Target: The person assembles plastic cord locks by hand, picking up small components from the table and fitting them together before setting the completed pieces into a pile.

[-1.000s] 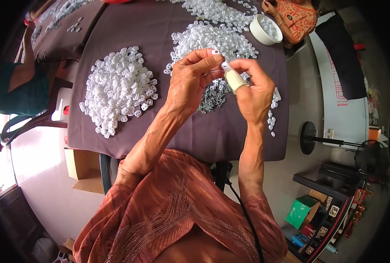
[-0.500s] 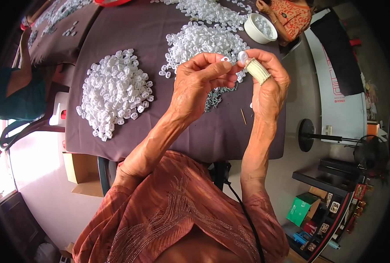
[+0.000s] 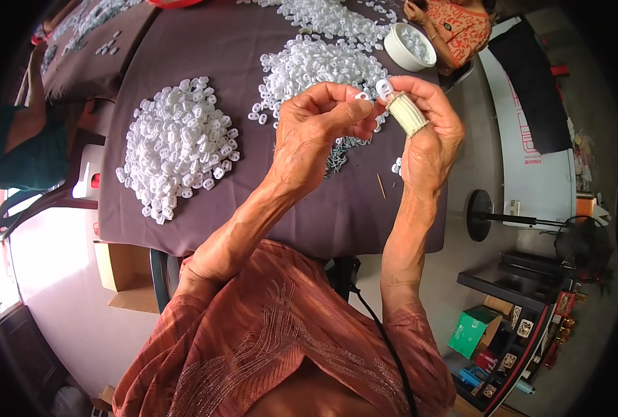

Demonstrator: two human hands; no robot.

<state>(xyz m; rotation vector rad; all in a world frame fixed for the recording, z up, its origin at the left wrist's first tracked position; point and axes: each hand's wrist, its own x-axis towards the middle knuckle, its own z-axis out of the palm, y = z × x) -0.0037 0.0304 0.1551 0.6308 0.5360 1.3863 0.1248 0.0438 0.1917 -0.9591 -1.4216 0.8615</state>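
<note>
Close together above the far part of the table, my two hands each pinch a small piece. My left hand [image 3: 312, 128] is closed, with a small white plastic piece [image 3: 362, 96] between thumb and forefinger. In my right hand [image 3: 431, 132] is a white oval plastic piece with two holes [image 3: 384, 88], gripped at the fingertips. A cream ribbed sleeve [image 3: 408, 115] covers my right thumb. Behind my left hand lies a large heap of white oval pieces [image 3: 316, 66]; partly hidden below it is a small heap of grey pieces [image 3: 340, 153].
Another heap of white pieces [image 3: 178, 146] lies on the left of the brown-covered table [image 3: 253, 222]. A white tub [image 3: 410, 47] of pieces stands at the far right, near a person in an orange patterned top [image 3: 458, 31]. A thin stick [image 3: 382, 185] lies near my right wrist.
The white oval piece in my right hand has turned, so its holes now show. My left fingers have shifted slightly right. The whole view has moved a little.
</note>
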